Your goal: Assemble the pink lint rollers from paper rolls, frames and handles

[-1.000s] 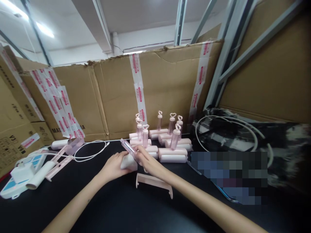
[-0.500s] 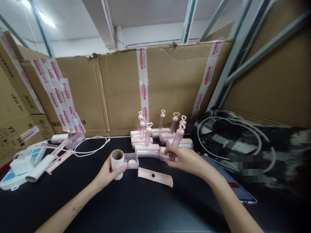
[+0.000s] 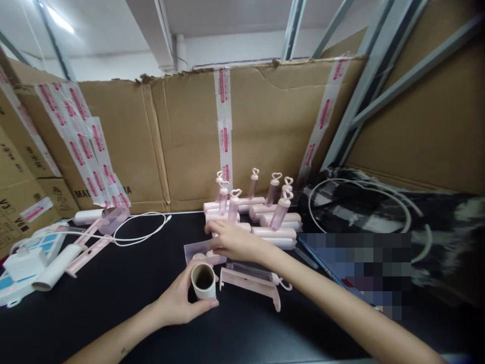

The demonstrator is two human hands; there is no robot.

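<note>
My left hand (image 3: 181, 302) grips a white paper roll (image 3: 203, 281) with a cardboard core, its open end facing me, just above the black table. My right hand (image 3: 232, 243) reaches over a clear pink cover piece (image 3: 197, 250) and pinches its right edge. Right of the roll lies a pink plastic holder (image 3: 250, 279), with a clear handle with a heart-shaped end (image 3: 281, 282) on top of it. Behind my right hand stand several finished pink lint rollers (image 3: 273, 222) with heart-topped handles.
Taped cardboard walls (image 3: 189, 136) close off the back and left. A white cable (image 3: 140, 230), loose pink parts (image 3: 89, 242), a white roll (image 3: 53, 274) and a white-blue device (image 3: 17, 275) lie at the left. A black bag with white tubing (image 3: 364, 207) fills the right.
My left hand has pulled the roll nearer and tipped its open end toward me. My right hand has swung left from the finished rollers onto the clear cover. The clear handle now lies on the holder.
</note>
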